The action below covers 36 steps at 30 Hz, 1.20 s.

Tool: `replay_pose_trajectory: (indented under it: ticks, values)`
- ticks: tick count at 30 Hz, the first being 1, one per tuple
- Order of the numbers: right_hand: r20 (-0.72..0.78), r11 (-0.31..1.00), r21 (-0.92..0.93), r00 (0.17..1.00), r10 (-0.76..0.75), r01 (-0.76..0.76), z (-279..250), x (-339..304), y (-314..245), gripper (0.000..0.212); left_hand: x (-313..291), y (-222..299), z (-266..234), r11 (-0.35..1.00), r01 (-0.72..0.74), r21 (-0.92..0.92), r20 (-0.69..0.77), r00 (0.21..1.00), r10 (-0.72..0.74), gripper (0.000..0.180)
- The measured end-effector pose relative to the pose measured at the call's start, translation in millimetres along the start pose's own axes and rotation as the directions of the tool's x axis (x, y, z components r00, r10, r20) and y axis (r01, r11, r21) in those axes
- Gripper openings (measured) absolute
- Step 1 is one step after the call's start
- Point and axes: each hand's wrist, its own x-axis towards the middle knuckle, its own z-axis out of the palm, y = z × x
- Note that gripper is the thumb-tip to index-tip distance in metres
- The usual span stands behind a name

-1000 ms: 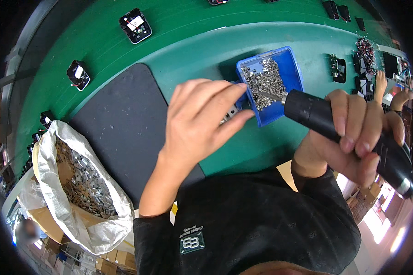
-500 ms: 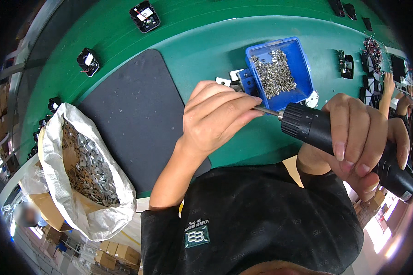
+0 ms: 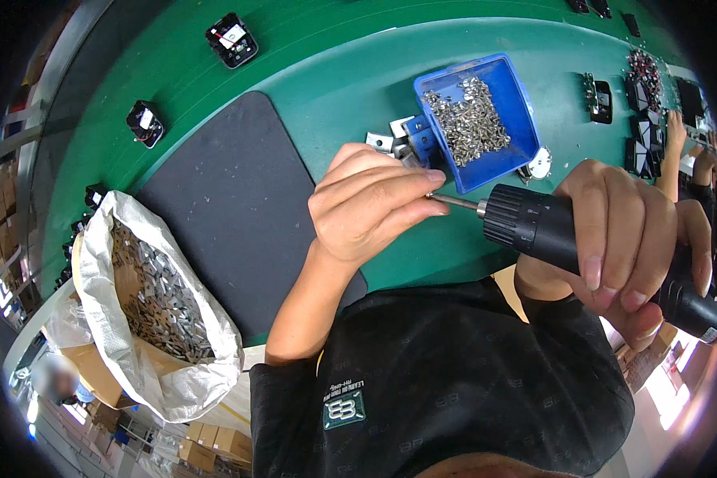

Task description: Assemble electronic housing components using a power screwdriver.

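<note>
My right hand [image 3: 629,247] is wrapped round a black electric screwdriver [image 3: 534,225], whose bit [image 3: 458,201] points left. At the bit's tip, my left hand [image 3: 370,203] pinches a small shiny screw [image 3: 431,194] between thumb and forefinger; most of the screw is hidden by the fingers. Just beyond the hands stands a blue bin [image 3: 518,111] holding a heap of silver screws [image 3: 470,123]. Beside the bin's left wall, next to my left fingers, lie several small metal plates [image 3: 380,142] and a blue block [image 3: 419,137].
A dark mat [image 3: 223,183] lies on the green table at left. A white sack [image 3: 103,303] of metal pieces stands beside it. Black housings [image 3: 233,40] line the far green strip. A round white-faced part [image 3: 540,163] sits by the bin. Another person's arm [image 3: 673,151] reaches in at far right.
The view has shifted slightly. The screw at the bit's tip now shows between my left fingers, which were covering it before. My right hand keeps its hold on the screwdriver.
</note>
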Motion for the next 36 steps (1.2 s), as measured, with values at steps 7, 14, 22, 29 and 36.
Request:
replay_pose_trajectory:
  ticks: [7,14,22,29,36]
  values:
    - [0.043,1.000,0.018,0.999,-0.001,0.000,-1,3,3,0.039,-1,-1,1,1.000,-0.006,-0.019,-0.004,1.000,0.006,0.029]
    - [0.037,0.999,-0.031,0.999,0.032,-0.031,-4,4,6,0.039,-5,-3,3,0.999,-0.009,-0.044,0.019,1.000,0.010,0.028]
    - [0.066,0.995,-0.079,0.996,0.059,-0.054,-6,4,7,0.041,3,0,-11,0.996,0.044,0.075,0.065,0.997,-0.049,0.033]
    - [0.047,0.980,-0.172,0.992,0.114,-0.105,-17,1,6,0.043,3,-13,-32,0.837,0.344,0.425,0.110,0.898,-0.425,0.030]
    - [0.034,0.965,-0.232,0.991,0.130,-0.118,-18,-1,7,0.043,17,-7,-26,0.789,0.313,0.528,0.234,0.840,-0.490,0.025]
